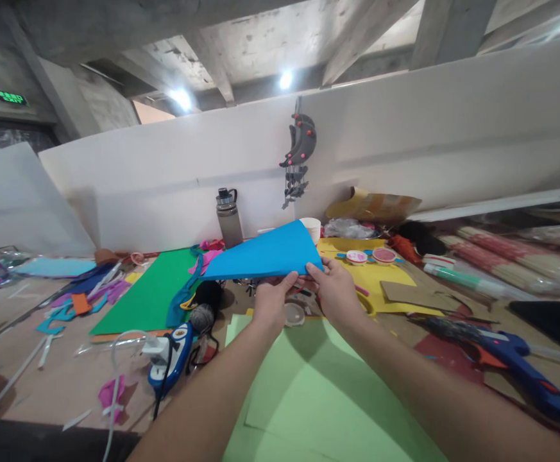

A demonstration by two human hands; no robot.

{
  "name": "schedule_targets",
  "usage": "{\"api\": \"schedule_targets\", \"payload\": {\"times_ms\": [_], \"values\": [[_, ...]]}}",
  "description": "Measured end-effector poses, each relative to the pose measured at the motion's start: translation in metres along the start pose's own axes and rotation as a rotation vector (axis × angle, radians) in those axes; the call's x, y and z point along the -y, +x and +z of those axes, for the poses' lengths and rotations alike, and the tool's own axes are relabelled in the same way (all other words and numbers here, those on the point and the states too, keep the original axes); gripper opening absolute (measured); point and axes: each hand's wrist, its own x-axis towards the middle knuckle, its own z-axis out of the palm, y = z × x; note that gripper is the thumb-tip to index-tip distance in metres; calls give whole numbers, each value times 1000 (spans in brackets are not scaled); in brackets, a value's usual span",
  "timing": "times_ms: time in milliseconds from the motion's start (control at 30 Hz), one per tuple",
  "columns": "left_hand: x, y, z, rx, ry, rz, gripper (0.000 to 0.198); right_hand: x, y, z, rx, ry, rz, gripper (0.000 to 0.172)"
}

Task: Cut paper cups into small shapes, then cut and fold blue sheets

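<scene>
I hold a blue sheet of craft foam (265, 255) up above the table, its near edge pinched by both hands. My left hand (271, 305) grips that edge from below with the thumb on top. My right hand (335, 292) pinches the sheet's right corner with fingers closed. Under my forearms lies a light green sheet (318, 398). A roll of tape (294, 314) rests on the table just beneath my hands.
A dark green sheet (152, 292) and a yellow sheet (376, 273) lie further back. A blue glue gun (515, 359) is at right, a blue-white device (171, 356) at left. A grey bottle (228, 218) and white cup (311, 228) stand by the white wall. Scraps litter the left side.
</scene>
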Motion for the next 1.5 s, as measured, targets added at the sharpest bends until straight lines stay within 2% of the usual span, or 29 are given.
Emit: {"api": "schedule_targets", "payload": {"times_ms": [233, 600, 833, 967, 1133, 1267, 1500], "values": [[-1, -2, 0, 3, -37, 1, 30, -3, -5, 1, 20, -11, -8, 36], [-6, -3, 2, -136, -88, -67, 26, 4, -4, 0, 57, -22, 39, 39], [-7, -3, 3, -135, -172, -123, 24, -6, -7, 0, 175, 60, 55, 46], [-5, -6, 4, -139, -175, -117, 26, -11, -9, 0, 101, 14, 49, 44], [-4, -6, 0, -74, -113, -101, 28, -8, -5, -7, 33, -20, 76, 40], [-7, -2, -5, -119, -53, -94, 29, -8, -1, -11, 4, -24, 55, 38], [-7, 1, -8, -168, -73, -116, 28, -10, -1, -11, 16, -27, 42, 37]]}}
